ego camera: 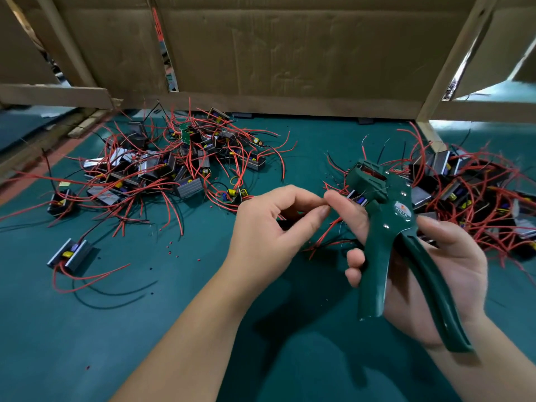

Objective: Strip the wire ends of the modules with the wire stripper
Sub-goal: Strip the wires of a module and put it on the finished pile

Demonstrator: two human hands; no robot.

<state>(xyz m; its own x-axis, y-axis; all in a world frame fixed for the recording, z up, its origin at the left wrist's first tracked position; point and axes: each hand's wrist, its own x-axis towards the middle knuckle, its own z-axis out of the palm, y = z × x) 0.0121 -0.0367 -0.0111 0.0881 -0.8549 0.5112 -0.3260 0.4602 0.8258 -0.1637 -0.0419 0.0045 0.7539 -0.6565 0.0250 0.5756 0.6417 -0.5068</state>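
A green mat (174,329) covered the bench, walled at the back by cardboard (290,53), with one heap of modules (162,166) to the left and another heap (470,187) to the right. The right hand (458,271) was wrapped around the handles of the wire stripper (385,227), forefinger stretched out past the tool. The tool's long axis ran from the handles at lower right up and away to its head, which pointed toward the back wall. The left hand (269,230) hovered just beside it, fingers curled, thumb and forefinger nearly meeting the right forefinger's tip (whether they pinched a strand was too fine to tell). One module (356,198) sat just behind the right fingers, and its red wires (324,236) trailed down between the two hands, below and left of the stripper's head. The left hand was nearer, so it would likely have to lift a wire end up into the head.
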